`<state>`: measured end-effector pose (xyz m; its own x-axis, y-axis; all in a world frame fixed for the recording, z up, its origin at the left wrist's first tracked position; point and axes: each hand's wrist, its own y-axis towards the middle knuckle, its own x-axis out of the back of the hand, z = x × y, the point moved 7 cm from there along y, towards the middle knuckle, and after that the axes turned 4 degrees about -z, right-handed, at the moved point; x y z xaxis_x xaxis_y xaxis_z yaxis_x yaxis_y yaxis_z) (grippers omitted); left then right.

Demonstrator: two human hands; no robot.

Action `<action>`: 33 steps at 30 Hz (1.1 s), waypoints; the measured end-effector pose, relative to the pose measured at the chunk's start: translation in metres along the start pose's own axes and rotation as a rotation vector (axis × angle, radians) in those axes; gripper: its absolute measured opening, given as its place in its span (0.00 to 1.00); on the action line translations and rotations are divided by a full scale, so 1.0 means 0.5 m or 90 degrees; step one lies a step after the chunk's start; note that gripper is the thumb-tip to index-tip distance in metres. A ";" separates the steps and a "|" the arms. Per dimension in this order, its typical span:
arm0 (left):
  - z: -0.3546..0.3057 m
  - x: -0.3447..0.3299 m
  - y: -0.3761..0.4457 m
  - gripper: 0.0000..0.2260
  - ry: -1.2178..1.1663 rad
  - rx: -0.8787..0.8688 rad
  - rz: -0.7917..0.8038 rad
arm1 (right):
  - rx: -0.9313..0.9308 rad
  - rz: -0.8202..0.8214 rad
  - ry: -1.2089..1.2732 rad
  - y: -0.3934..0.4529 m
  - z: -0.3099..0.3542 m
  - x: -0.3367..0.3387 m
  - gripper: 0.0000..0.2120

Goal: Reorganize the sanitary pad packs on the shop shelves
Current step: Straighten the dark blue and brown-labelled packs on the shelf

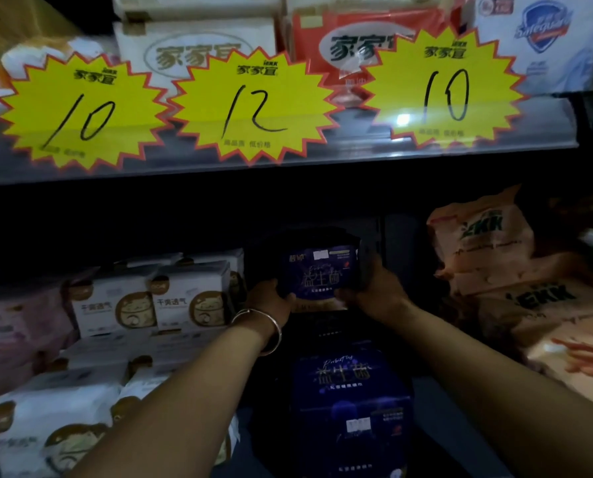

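Both hands, left hand (271, 298) and right hand (374, 294), grip 1 dark blue pack (317, 272), glossy with pale lettering, fingers curled round its sides.

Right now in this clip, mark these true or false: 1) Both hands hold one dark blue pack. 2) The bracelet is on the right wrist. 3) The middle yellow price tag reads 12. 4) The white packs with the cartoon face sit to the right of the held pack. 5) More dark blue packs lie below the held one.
1) True: the left hand and right hand grip the dark blue pack at its two ends.
2) False: the bracelet is on the left wrist.
3) True: the middle price tag reads 12.
4) False: the white packs sit to its left; orange bags are on the right.
5) True: another dark blue pack lies below.
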<state>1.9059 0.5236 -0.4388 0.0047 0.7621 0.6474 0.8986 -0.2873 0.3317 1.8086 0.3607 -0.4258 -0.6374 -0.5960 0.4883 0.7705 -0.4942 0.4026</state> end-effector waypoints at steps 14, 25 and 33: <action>-0.033 0.002 -0.031 0.14 0.126 -0.034 0.067 | 0.177 -0.049 -0.357 0.014 0.085 -0.013 0.36; 0.002 0.013 -0.176 0.19 -0.116 0.140 0.135 | 0.004 0.229 -0.188 -0.203 0.076 0.020 0.22; -0.010 -0.030 -0.240 0.13 -0.319 0.237 0.167 | 0.068 0.378 -0.262 -0.255 0.075 -0.018 0.34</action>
<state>1.7956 0.5437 -0.4848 0.3653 0.8972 0.2482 0.9308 -0.3488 -0.1091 1.7163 0.4528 -0.4527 -0.0768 -0.4478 0.8908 0.9955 -0.0848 0.0431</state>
